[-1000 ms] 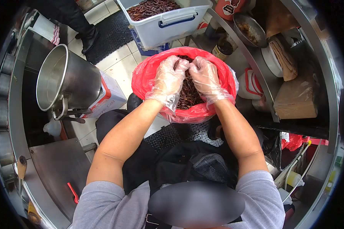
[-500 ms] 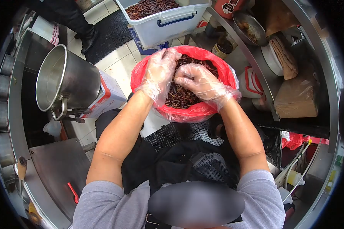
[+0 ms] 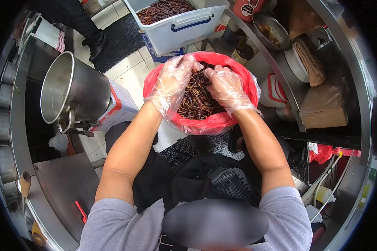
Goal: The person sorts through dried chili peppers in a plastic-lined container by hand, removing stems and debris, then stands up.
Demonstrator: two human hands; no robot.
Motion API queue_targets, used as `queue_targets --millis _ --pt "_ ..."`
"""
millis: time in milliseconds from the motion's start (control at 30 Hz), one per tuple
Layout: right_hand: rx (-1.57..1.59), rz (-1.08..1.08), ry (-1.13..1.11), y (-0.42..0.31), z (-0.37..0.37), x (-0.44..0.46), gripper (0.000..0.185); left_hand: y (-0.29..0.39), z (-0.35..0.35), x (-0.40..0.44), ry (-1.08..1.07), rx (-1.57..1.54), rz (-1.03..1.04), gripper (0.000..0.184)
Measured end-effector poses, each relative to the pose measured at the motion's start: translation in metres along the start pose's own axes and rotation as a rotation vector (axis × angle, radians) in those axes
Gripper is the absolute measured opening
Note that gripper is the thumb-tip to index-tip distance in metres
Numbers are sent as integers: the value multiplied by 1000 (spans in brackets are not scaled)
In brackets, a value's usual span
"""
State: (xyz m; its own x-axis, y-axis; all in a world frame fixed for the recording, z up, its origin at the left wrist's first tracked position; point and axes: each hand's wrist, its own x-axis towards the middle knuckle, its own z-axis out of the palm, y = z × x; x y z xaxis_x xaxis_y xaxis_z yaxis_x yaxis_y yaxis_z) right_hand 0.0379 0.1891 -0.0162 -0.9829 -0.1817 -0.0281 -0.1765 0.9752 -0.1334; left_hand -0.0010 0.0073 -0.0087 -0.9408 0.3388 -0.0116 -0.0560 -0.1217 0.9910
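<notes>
A red plastic bag (image 3: pixel 243 67), its rim folded outward, holds a heap of dark dried chilies (image 3: pixel 197 98) with thin pale stems among them. Both my hands wear clear plastic gloves. My left hand (image 3: pixel 175 77) is over the left side of the heap, its fingers curled and pinched at the far edge of the chilies. Opposite it, my right hand (image 3: pixel 227 87) is closed over dried chilies on the right side, thumb and fingers together. A small gap separates the two hands. The fingertips are partly hidden, so the exact pieces in them are hard to make out.
Beyond the bag stands a clear plastic tub (image 3: pixel 180 31) of dried chilies. A large steel pot (image 3: pixel 77 90) rests on a box (image 3: pixel 119 104) at left. Shelves at right carry a metal bowl (image 3: pixel 276 39) and a brown package (image 3: pixel 324 106). Another person's leg (image 3: pixel 81 25) is at upper left.
My right hand has moved a little right, away from my left hand, and its fingers now point toward the far side. More chilies show between the hands. My left hand shifted slightly.
</notes>
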Motion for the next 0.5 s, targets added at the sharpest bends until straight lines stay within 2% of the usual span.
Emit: queue_targets --millis 100,167,233,367,400,467,500 --pt "67 23 -23 1 0 -1 47 3 -3 0 17 -6 -28 35" --pt "146 -39 217 1 5 -3 35 7 -3 -1 41 -22 -58 36" --pt "160 -55 259 1 2 -2 37 11 -2 -2 113 -75 -170 36" --pt "141 -109 385 6 10 0 45 4 -4 0 66 -109 -125 40" --pt "141 -109 385 5 10 -1 45 4 -4 -1 40 -93 -117 42" --pt "76 -25 180 3 11 -3 54 5 -4 -3 13 -76 -108 43" --pt "76 -26 180 3 11 -3 54 6 -4 -3 12 -49 -121 44"
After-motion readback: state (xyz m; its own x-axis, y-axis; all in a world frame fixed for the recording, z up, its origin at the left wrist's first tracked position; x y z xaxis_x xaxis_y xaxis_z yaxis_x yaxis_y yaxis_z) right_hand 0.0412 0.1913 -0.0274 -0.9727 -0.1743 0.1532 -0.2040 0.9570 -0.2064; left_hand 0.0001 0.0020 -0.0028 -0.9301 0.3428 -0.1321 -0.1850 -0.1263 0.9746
